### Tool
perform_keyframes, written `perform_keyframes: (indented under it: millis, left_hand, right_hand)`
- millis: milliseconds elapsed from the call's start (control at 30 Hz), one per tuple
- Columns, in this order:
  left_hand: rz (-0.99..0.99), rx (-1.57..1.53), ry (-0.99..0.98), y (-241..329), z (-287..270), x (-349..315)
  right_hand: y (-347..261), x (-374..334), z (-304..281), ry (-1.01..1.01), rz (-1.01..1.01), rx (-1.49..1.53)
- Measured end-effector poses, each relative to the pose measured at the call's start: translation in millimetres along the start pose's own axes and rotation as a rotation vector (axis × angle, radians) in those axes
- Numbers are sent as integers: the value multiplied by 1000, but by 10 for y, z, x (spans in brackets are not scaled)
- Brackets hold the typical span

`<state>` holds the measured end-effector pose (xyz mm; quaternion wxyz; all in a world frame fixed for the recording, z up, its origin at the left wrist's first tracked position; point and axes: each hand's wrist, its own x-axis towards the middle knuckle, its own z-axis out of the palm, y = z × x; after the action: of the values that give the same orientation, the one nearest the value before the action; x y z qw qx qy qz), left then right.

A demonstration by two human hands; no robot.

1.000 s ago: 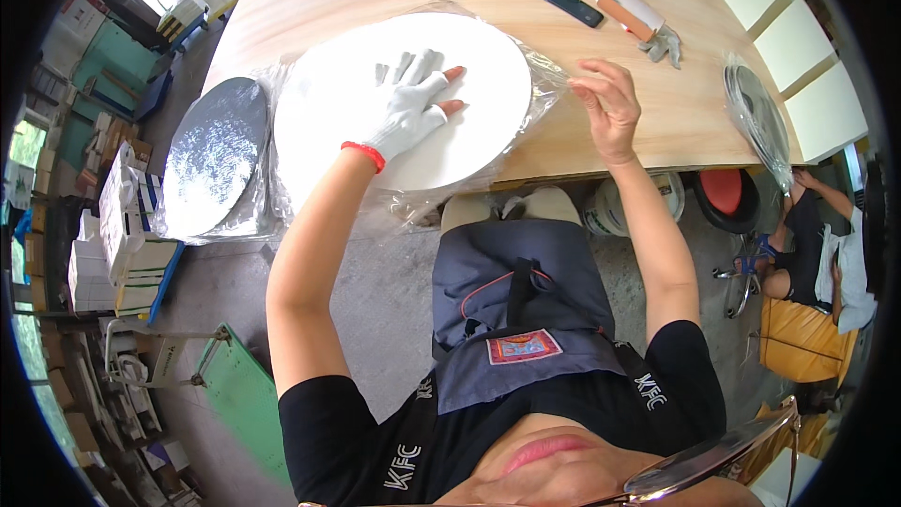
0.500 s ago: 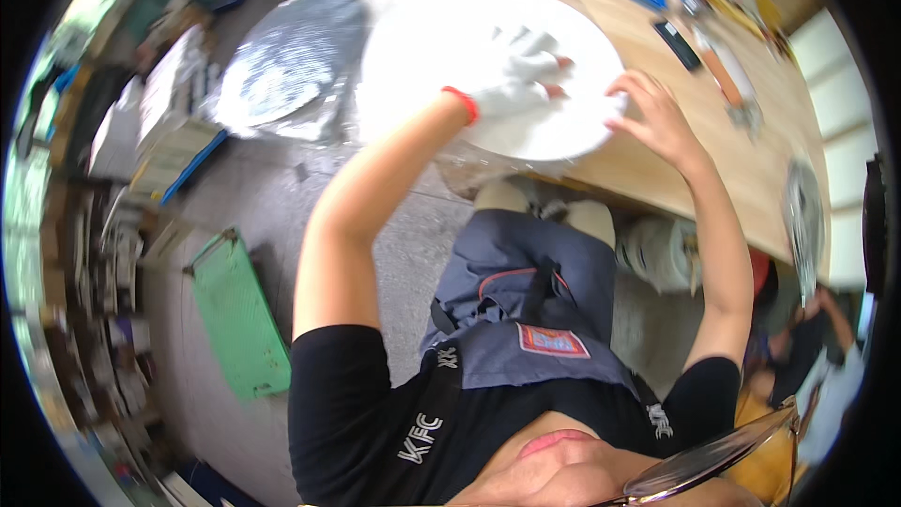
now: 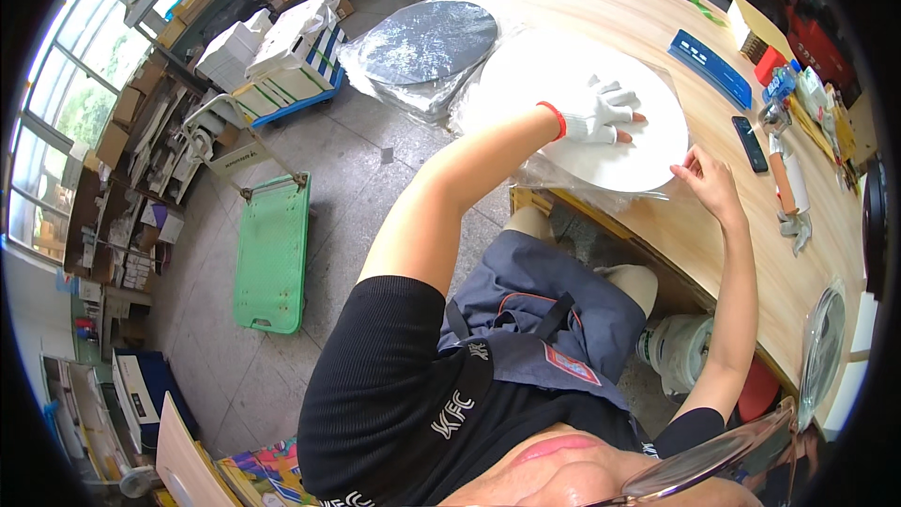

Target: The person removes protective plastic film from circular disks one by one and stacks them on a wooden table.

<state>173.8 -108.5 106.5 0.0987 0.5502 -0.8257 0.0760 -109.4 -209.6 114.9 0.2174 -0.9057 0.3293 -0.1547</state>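
Observation:
A large white round disc [image 3: 648,158] lies on the wooden table, with clear plastic film [image 3: 563,178] sticking out along its near edge. My left hand [image 3: 603,113] rests flat on top of it, fingers spread, in a white glove with a red cuff; some fingertips are bare. At the disc's right rim is my right hand [image 3: 715,188], ungloved, thumb and fingertips pinched together. Whatever is between them is too small to make out. Left of the white disc, a dark round disc [image 3: 427,42] is wrapped in clear plastic.
Along the table's right side lie a blue box [image 3: 710,69], a black phone [image 3: 750,143] and a cutter-like tool [image 3: 786,174]. A green platform trolley [image 3: 272,253] stands on the floor at left. Under the table is a bucket [image 3: 678,347]. Another trolley holds white stacks [image 3: 291,47].
The view has swung left, so the table and discs appear farther right. My right fingers have closed from a wider grasp at the rim to a pinch. My left hand stays flat on the disc.

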Motion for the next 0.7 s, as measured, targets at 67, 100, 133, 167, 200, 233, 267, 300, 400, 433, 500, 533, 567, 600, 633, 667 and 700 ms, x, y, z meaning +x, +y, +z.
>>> perform_keyframes:
  millis: [67,100,133,167,200,233,267,300,400,433,500,533,567,600,633,667,700]
  left_hand:
    - [0,36,-13,-9,-7,0]
    - [13,46,19,2,21,29]
    - [27,56,50,-15,28,42]
    - [57,50,78,-7,96,95]
    - [45,42,72,31,78,120]
    - [35,34,66,33,34,117]
    - [28,18,54,42,29,88]
    - [33,-26,42,-12,51,61]
    - [28,-99,3,-29,79,87]
    - [15,-83,9,-21,31,111]
    - [-19,-60,12,65,-18,108]
    - [-9,-64,7,83,-14,118]
    - [-15,-58,3,56,-13,94]
    - [-22,-52,-2,46,-4,95]
    - [-22,-50,0,50,11,113]
    - [-25,-45,-1,50,9,112]
    - [-38,-37,-3,27,14,100]
  right_hand:
    - [79,31,-18,-42,-20,47]
    - [224,17,-36,-82,-21,119]
    - [355,14,-34,-119,-22,191]
    - [445,-35,-11,-69,-48,207]
    - [483,-72,13,-18,-74,228]
    - [522,-98,23,35,-99,245]
    - [464,-130,53,132,-158,236]
    - [369,-120,104,229,-218,223]
    - [315,-175,93,148,-23,248]
    - [295,-170,36,82,41,241]
    - [362,-134,-68,-28,45,298]
    - [386,-151,-85,-25,70,275]
    - [346,-145,-105,-6,61,267]
    - [299,-150,-134,12,51,258]
    - [279,-173,-170,29,41,248]
    - [267,-207,-186,174,-163,63]
    - [216,-260,-184,284,-266,9]
